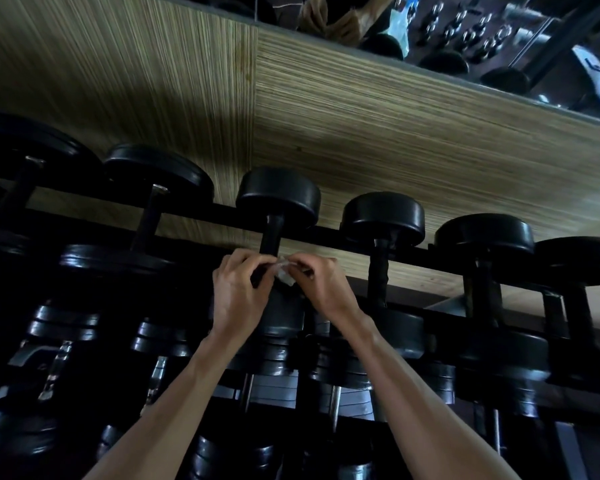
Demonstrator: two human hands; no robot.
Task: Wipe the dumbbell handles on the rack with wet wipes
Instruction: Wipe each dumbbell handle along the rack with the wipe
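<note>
Head view: striped wood-grain wall panel [361, 133] from 12 to 3 o'clock. Black rack [430, 258] holds round-ended dumbbells; lower tiers too dark to make out. Centre dumbbell [278, 199] has its handle half hidden by hands. Left hand [238, 292] and right hand [326, 289] pinch a crumpled whitish wet wipe [284, 273] at centre.

Dumbbells [278, 199]: we read no numbers or markings.
Rack [440, 259]: we find no labels or signs.
</note>
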